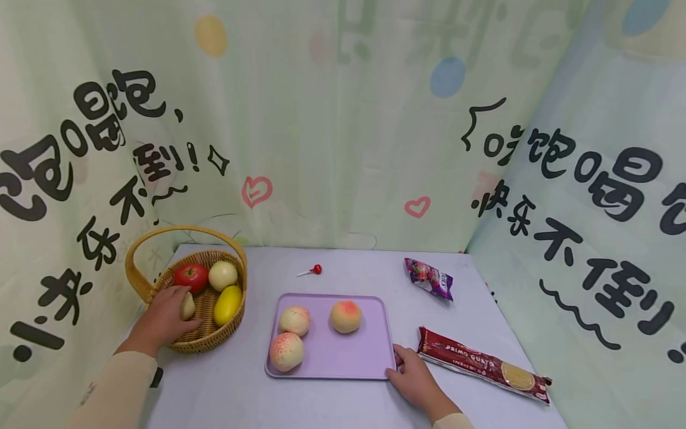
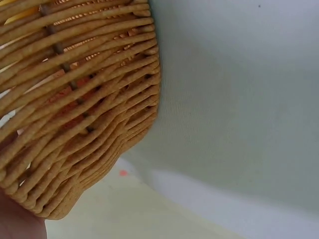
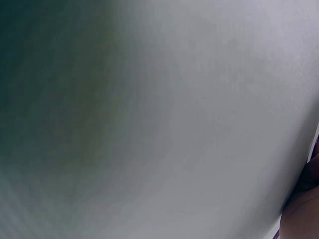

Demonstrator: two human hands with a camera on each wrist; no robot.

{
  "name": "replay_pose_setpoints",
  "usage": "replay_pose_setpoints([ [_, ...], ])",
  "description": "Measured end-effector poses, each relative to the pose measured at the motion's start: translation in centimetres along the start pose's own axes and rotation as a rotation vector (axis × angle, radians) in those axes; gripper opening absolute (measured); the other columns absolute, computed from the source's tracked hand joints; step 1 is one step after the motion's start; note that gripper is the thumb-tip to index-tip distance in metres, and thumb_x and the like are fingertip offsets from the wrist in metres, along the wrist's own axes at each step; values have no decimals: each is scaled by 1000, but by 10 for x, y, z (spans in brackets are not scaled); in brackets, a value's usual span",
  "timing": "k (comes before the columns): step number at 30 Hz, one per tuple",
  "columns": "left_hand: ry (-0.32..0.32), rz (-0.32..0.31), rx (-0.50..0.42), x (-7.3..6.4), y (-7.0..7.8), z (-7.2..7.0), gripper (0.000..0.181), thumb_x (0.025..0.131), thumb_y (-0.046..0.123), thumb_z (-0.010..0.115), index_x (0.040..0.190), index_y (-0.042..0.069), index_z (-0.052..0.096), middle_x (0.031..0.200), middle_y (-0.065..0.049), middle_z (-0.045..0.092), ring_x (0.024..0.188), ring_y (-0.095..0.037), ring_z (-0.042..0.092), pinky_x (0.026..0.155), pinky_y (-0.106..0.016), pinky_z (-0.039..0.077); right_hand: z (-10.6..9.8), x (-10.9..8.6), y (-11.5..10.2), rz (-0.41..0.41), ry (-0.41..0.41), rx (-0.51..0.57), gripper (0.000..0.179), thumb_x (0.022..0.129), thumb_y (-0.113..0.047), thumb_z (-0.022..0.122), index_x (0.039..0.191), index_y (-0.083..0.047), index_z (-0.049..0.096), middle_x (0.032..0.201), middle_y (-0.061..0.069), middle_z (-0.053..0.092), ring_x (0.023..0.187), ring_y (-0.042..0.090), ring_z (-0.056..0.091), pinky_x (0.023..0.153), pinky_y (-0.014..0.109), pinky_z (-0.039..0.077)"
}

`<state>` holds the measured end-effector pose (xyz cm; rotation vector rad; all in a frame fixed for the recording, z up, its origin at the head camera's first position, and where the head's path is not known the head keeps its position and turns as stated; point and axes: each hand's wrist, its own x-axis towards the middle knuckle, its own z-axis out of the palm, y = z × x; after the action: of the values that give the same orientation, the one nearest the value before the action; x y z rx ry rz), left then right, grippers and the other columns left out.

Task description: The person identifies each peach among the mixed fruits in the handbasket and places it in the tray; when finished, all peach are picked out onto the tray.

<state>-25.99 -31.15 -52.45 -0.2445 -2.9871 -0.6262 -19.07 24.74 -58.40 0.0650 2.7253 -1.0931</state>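
Observation:
My left hand (image 1: pixel 166 316) reaches over the near left rim of a wicker basket (image 1: pixel 217 341). Its fingers and thumb grip a pale, cream-coloured fruit (image 1: pixel 187 306), mostly hidden by the hand. Beside it in the basket lie a red tomato (image 1: pixel 191 277), a whitish round fruit (image 1: pixel 223 276) and a yellow lemon-like fruit (image 1: pixel 227 305). At the near right corner of a purple tray (image 1: pixel 343 363), my right hand (image 1: pixel 415 378) pinches the rim. On the tray sit three peaches: one at right (image 1: pixel 345 316), two at left (image 1: pixel 295 320). The left wrist view shows the basket's woven side (image 2: pixel 84 99).
A red lollipop (image 1: pixel 317 270) lies behind the tray. To the right are a purple snack bag (image 1: pixel 429 279) and, nearer, a long dark-red pasta packet (image 1: pixel 482 364). Printed cloth curtains (image 1: pixel 343 149) enclose the table's back and sides. The basket's handle (image 1: pixel 184 228) arches upright.

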Motion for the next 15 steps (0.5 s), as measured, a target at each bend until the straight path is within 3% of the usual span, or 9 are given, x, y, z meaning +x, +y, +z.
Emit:
replay_pose_setpoints([
  [9,25,16,8,1,-7,-2,82,77,25,88,139,-13,48,135,-35,50,118,-49,46,99,-66,46,2,1,3,5,0,2,68,90,-18,77,146,7,49,99,3,58,84,16,50,65,24,43],
  [15,0,16,29,5,-10,-3,81,75,21,88,138,-12,49,133,-35,50,118,-51,47,99,-67,46,2,1,4,-5,10,-4,67,89,-18,77,146,7,50,98,3,58,83,15,49,64,24,42],
])
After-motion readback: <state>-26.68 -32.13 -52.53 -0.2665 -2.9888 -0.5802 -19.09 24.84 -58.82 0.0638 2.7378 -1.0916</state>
